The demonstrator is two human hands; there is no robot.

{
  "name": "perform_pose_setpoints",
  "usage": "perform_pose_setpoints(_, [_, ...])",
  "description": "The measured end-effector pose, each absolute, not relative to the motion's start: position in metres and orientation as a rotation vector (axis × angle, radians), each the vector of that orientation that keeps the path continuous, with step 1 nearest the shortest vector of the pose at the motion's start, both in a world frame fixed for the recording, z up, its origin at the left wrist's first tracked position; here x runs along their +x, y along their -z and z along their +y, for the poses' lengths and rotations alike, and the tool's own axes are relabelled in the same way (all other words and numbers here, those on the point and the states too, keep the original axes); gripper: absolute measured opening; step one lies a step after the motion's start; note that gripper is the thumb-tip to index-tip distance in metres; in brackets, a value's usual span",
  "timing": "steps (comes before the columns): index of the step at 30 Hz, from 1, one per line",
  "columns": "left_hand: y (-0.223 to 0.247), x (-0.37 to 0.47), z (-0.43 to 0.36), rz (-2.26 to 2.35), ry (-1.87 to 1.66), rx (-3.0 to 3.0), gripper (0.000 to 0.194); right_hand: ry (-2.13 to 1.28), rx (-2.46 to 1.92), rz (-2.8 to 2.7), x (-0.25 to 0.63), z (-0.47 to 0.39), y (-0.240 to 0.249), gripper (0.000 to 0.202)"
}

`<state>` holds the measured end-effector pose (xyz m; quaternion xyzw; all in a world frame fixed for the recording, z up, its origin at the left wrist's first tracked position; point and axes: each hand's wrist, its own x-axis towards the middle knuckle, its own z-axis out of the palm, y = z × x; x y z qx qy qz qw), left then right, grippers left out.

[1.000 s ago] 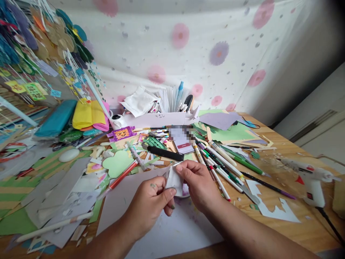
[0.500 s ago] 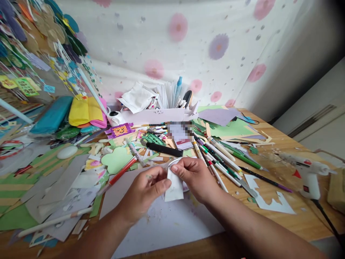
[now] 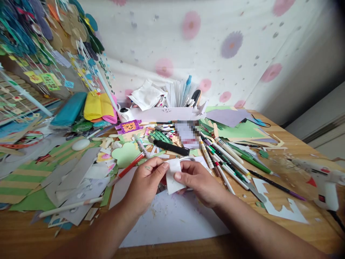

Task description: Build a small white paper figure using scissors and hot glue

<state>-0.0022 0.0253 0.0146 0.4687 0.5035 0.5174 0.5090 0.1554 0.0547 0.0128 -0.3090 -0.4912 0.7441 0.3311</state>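
Note:
Between both hands is a small folded strip of white paper (image 3: 174,177), which could also be tissue, held above a large white sheet (image 3: 172,219). My left hand (image 3: 149,180) pinches its upper left edge with thumb and forefinger. On the opposite side, my right hand (image 3: 199,180) grips the strip, its thumb lying flat on the front. A pale curved rim (image 3: 187,158) shows just behind the strip; I cannot make out what it belongs to. Close beyond the hands lie a black cutter-like tool (image 3: 171,147) and a red pen (image 3: 131,164).
Several markers and brushes (image 3: 223,158) lie right of the hands. A white glue gun (image 3: 325,183) stands at the far right. Paper scraps (image 3: 72,190) cover the left side. At the back sits a white box (image 3: 161,114) of supplies; colourful hanging ornaments (image 3: 54,43) fill the upper left.
My left fingers have moved up to the strip's top left edge, and my right thumb has slid lower on its face. The whole view has shifted, so things appear further right.

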Motion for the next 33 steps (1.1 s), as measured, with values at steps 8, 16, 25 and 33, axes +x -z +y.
perform_pose_setpoints(8, [-0.013, -0.003, 0.026, 1.105, -1.229, 1.108, 0.021, -1.981, -0.816, -1.239, 0.151, 0.053, -0.012, 0.032])
perform_pose_setpoints(16, [-0.015, -0.003, 0.026, 1.265, -1.236, 1.225, 0.020, -2.004, -0.843, -1.355, 0.151, 0.051, -0.013, 0.027])
perform_pose_setpoints(25, [-0.017, -0.012, 0.028, 1.325, -1.355, 1.096, 0.029, -1.466, -0.939, -1.722, 0.169, 0.060, -0.012, 0.010])
perform_pose_setpoints(33, [-0.016, -0.004, 0.029, 1.234, -1.393, 0.991, 0.031, -0.361, -0.538, -2.144, 0.157, 0.046, -0.014, 0.023])
